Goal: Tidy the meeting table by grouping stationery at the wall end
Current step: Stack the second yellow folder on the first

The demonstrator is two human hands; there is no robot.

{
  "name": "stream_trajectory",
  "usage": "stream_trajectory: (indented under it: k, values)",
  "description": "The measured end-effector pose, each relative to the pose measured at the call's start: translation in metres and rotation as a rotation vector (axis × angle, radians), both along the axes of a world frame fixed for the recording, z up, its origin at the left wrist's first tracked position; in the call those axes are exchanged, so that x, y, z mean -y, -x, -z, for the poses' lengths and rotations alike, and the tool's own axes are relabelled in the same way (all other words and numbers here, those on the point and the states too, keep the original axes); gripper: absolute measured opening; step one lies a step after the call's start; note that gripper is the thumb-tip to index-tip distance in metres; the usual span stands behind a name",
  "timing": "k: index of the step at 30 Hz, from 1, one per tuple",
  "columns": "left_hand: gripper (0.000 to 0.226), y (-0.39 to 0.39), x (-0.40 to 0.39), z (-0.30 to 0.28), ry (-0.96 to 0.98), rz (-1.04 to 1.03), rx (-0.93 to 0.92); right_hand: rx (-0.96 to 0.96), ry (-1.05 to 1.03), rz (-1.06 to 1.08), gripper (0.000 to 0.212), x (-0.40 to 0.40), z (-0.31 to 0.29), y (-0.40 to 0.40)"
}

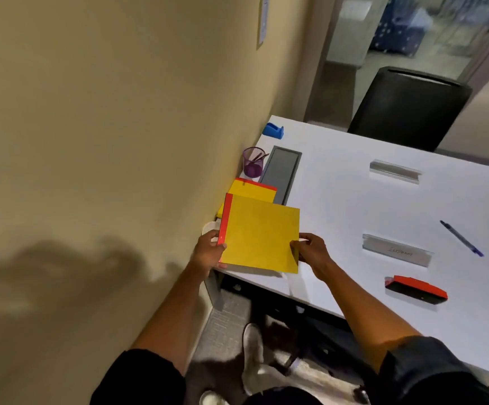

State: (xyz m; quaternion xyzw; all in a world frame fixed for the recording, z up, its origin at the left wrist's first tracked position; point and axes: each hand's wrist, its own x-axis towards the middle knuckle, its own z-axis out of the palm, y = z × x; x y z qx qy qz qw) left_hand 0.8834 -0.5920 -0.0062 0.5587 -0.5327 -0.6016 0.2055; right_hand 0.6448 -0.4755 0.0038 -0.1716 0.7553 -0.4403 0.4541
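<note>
Both hands hold a yellow notepad [262,233] with a red spine just above the white table's [354,206] wall-side corner. My left hand [209,249] grips its red-spine edge; my right hand [310,249] pinches the opposite edge. A second yellow pad [253,190] with a red edge lies on the table by the wall, partly hidden behind the held one. Beyond it stand a purple mesh pen cup [253,162] and a blue tape dispenser [273,130]. A blue pen [461,238] and a red-and-black board eraser [416,289] lie out to the right.
Two clear acrylic name holders [394,171] [397,250] lie on the table. A grey cable hatch [281,173] is set in the top near the cup. A black chair [406,109] stands at the far side. The beige wall [120,127] runs along the left.
</note>
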Motion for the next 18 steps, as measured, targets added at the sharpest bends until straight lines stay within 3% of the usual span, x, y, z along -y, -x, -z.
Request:
stream_trajectory:
  k: [5, 9, 18]
  values:
    - [0.023, 0.030, 0.024, 0.004, 0.032, 0.120, 0.069, -0.011, -0.001, 0.038, 0.054, 0.025, 0.006, 0.036]
    - [0.030, 0.056, 0.053, -0.004, -0.097, 0.202, 0.106, -0.168, 0.017, -0.033, 0.065, 0.052, 0.001, 0.068]
    - [0.027, 0.117, 0.099, -0.020, -0.100, 0.356, 0.129, -0.327, -0.039, -0.314, 0.036, 0.087, 0.000, 0.137]
